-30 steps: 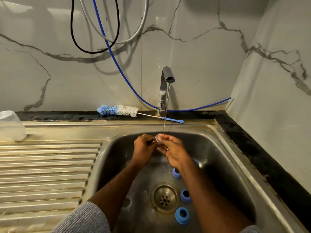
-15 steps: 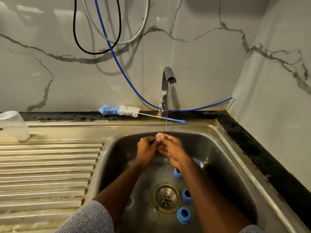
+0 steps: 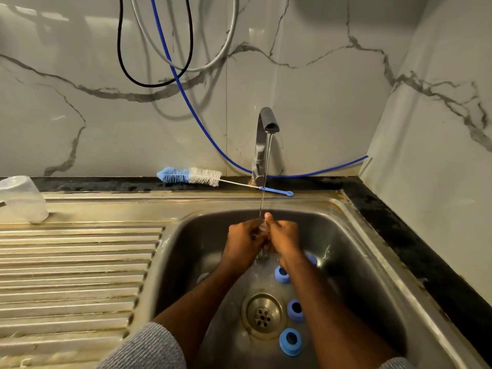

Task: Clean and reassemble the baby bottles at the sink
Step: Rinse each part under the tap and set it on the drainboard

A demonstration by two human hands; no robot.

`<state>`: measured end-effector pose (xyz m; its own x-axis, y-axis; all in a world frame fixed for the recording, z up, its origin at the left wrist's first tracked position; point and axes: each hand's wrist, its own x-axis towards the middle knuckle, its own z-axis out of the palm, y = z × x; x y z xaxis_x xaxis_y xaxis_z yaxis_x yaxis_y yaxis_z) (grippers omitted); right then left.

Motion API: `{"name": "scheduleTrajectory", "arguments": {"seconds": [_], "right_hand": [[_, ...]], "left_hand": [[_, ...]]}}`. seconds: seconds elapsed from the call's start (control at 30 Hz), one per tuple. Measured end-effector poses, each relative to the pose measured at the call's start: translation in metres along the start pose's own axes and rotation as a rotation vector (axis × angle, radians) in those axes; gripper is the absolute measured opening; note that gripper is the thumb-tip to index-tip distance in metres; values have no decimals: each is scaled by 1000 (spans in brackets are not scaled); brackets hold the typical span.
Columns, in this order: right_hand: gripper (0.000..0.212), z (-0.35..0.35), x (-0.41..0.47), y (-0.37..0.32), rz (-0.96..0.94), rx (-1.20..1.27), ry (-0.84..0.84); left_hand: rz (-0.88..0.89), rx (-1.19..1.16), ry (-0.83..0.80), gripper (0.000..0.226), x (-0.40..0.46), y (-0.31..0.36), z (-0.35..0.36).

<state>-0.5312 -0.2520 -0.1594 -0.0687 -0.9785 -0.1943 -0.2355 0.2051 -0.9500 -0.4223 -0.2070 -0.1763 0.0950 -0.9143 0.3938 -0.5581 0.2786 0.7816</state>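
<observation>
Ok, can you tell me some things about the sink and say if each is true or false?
1. Water is running from the tap. True.
2. The bottle brush is in the left hand. False: it lies on the ledge behind the sink, and both hands meet under the stream around a small clear piece.
3. Blue rings lie in the basin near the drain. True.
4. The clear cup sits inside the basin. False: it is on the draining board, far left.
5. The right hand is resting on the tap. False: it is below the tap, in the water.
</observation>
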Motion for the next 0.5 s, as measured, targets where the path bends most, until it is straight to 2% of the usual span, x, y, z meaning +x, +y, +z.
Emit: {"name": "scheduleTrajectory", "arguments": {"seconds": [0.1, 0.23, 0.37, 0.43, 0.5], "right_hand": [[46, 1, -4, -2, -23, -37, -61], [36, 5, -6, -3, -105, 18, -163], [18, 8, -10, -4, -193, 81, -187], [9, 12, -12, -6, -202, 128, -293], [10, 17, -13, -4, -236, 99, -344]], "left_hand": [[-13, -30, 101, 11, 2, 1, -3], [-304, -259, 212, 14, 6, 0, -11], [-540, -617, 94, 32, 5, 8, -14], [-595, -705, 26, 32, 3, 14, -12], [-635, -750, 32, 31, 3, 18, -8]]}}
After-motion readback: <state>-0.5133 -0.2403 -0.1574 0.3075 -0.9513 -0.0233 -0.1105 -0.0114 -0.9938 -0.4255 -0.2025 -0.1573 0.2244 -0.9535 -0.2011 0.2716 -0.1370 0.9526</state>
